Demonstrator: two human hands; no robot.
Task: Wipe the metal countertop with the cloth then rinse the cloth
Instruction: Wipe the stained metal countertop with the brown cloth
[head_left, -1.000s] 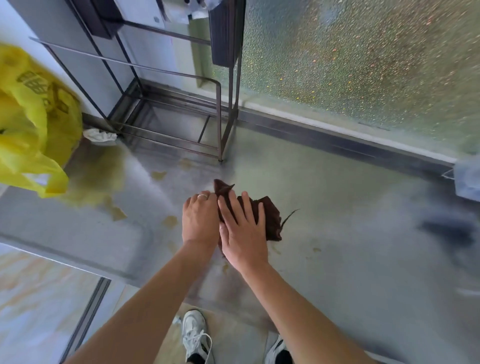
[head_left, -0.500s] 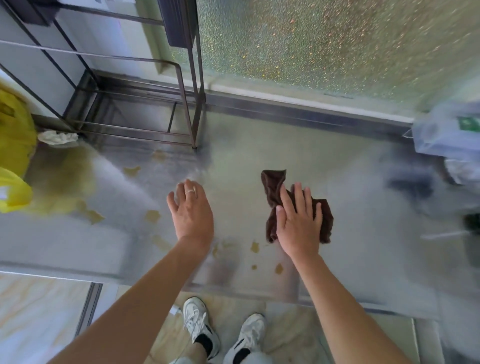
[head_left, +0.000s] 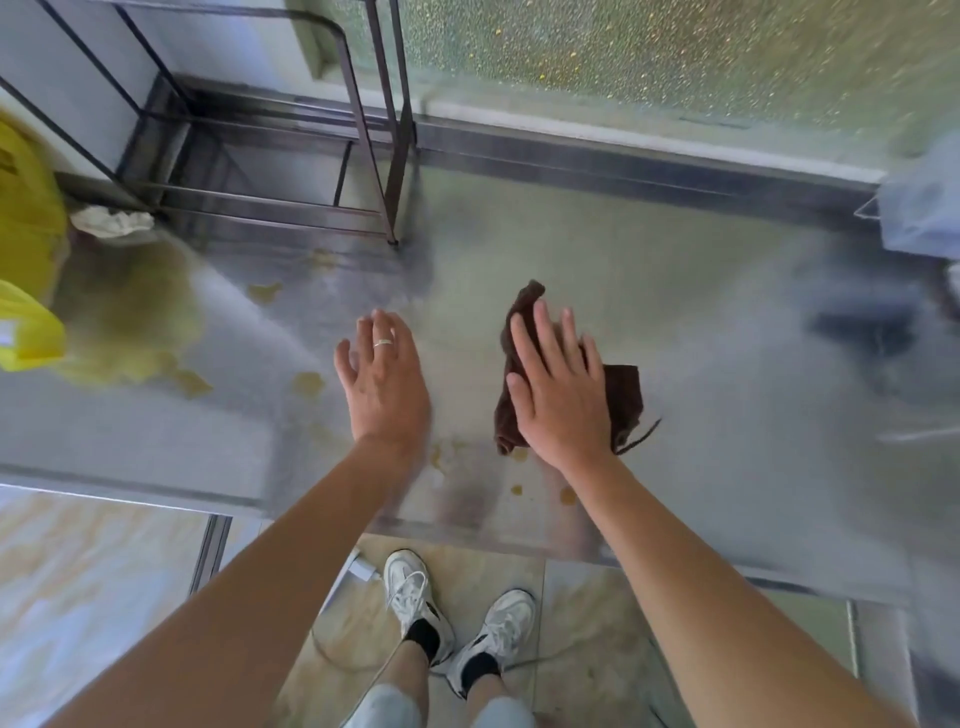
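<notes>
Right hand (head_left: 563, 392) lies flat, fingers straight, pressing the brown cloth (head_left: 621, 397) onto the metal countertop (head_left: 727, 332); yellowish stains (head_left: 306, 383) lie leftward, nearer the spread, empty left hand (head_left: 384, 382).

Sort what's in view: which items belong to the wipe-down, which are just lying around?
In the job:
- brown cloth, under the flat right hand
- metal countertop, with yellowish spots
- left hand, open over the counter, holding nothing

Lying about:
- yellow bag, far left
- white crumpled rag
- wire rack
- bluish bag, right edge
</notes>
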